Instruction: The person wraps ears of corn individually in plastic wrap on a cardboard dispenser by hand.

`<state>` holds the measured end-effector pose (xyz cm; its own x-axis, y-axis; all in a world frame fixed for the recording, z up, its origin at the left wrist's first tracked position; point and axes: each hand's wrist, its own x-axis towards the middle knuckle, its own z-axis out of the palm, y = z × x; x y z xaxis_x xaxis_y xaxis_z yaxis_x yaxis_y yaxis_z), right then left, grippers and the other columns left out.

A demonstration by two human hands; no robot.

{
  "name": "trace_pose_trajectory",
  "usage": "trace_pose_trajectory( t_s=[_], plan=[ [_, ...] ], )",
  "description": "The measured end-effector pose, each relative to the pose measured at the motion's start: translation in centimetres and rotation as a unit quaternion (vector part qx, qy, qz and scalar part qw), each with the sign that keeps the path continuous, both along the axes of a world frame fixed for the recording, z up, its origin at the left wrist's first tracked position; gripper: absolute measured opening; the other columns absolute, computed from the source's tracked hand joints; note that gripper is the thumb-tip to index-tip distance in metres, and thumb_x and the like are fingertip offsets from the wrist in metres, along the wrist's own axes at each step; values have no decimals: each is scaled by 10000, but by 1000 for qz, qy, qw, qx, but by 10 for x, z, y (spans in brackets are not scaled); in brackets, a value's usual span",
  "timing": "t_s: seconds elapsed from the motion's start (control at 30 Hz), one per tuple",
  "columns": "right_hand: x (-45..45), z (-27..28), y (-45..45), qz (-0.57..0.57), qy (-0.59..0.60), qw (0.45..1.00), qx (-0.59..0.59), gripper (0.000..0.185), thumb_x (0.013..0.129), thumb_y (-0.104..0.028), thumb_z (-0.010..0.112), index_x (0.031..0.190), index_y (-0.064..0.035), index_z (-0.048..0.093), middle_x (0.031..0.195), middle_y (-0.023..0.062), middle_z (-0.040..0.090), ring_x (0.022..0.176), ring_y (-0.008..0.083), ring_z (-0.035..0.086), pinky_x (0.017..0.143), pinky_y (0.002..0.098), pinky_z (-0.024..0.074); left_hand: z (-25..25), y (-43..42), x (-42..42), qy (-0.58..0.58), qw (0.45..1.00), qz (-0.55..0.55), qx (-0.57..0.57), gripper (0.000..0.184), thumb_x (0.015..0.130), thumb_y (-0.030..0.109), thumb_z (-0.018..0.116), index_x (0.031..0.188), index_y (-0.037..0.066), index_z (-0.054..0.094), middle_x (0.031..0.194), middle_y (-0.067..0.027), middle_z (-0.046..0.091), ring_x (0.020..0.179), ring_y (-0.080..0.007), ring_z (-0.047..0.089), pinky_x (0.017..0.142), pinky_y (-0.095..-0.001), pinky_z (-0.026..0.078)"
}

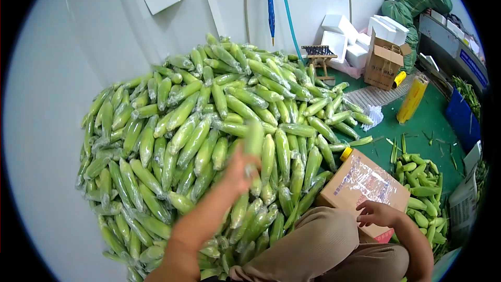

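My left hand reaches out over a large heap of green corn ears in clear plastic wrap. It is blurred by motion, with its fingers closed round one corn ear held upright. My right hand holds nothing. Its fingers are apart and a little bent, above the near side of a cardboard box by my knee. Shiny clear film covers part of the box top, and a yellow roll end sticks out at its far corner.
Unwrapped corn ears lie in a pile right of the box. Farther back are a yellow film roll, an open carton, white foam boxes and a small wooden stool. A blue crate stands at the right.
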<state>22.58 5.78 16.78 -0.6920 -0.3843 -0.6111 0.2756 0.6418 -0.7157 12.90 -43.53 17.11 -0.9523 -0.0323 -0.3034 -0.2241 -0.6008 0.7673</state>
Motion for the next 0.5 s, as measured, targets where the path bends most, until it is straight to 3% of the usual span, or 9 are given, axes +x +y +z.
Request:
trace_pose_trajectory(
  t_s=[0.07,0.1,0.17,0.2,0.27,0.33,0.37,0.43,0.5],
  plan=[
    [5,-4,4,-37,-8,999,-15,539,980,-285,730,1379,27,543,1080,146,754,941,188,736,820,320,572,58,-53,-93,118,987,112,-13,348,1003,299,639,1197,27,542,962,-115,626,820,-223,667,612,-320,593],
    [3,-4,5,-58,-2,998,-26,539,980,-286,730,1377,27,546,1074,147,754,938,187,736,819,318,571,85,-103,-166,252,961,113,-28,376,988,259,664,1163,-37,511,1034,-144,606,859,-283,671,712,-377,620],
    [0,-3,8,-28,19,998,58,569,978,-320,730,1385,31,544,1072,141,762,953,195,733,841,327,558,173,-141,-215,238,919,313,27,367,932,132,714,1158,-74,511,1121,-226,581,876,-337,664,784,-398,624],
    [1,5,5,-9,36,995,97,583,977,-334,730,1390,32,542,1074,138,764,959,198,732,849,332,553,182,-160,-230,229,887,400,33,349,919,108,706,1150,-63,508,1051,-192,590,905,-305,658,784,-374,620],
    [6,11,12,4,56,994,90,607,968,-357,737,1395,30,546,1083,132,765,971,197,730,862,336,550,178,-162,-238,157,891,399,-148,332,894,69,674,1187,18,527,946,-88,620,774,-167,591,598,-307,508],
    [12,21,13,-25,55,997,45,594,969,-359,736,1384,25,557,1077,126,766,954,193,728,860,333,548,138,-106,-229,299,862,324,-252,151,887,81,647,1010,56,563,820,-19,596,663,-131,534,567,-288,432],
    [13,21,16,-41,55,997,45,585,971,-357,733,1382,23,560,1069,122,766,955,191,726,860,332,548,109,-72,-221,327,890,210,-239,131,901,94,625,1026,79,590,849,-21,613,650,-128,522,591,-294,451],
    [14,18,20,-64,48,995,52,569,977,-353,726,1377,18,564,1055,114,767,957,188,720,858,328,546,20,4,-195,201,919,10,-339,246,878,46,689,1120,62,645,905,-30,660,749,-141,595,661,-297,512],
    [16,18,15,-42,42,995,79,553,981,-347,720,1375,10,568,1043,109,767,972,191,714,867,327,542,-69,84,-140,266,873,-134,-387,320,917,89,747,1232,89,685,1007,-28,708,891,-140,672,777,-313,565]
  ],
)
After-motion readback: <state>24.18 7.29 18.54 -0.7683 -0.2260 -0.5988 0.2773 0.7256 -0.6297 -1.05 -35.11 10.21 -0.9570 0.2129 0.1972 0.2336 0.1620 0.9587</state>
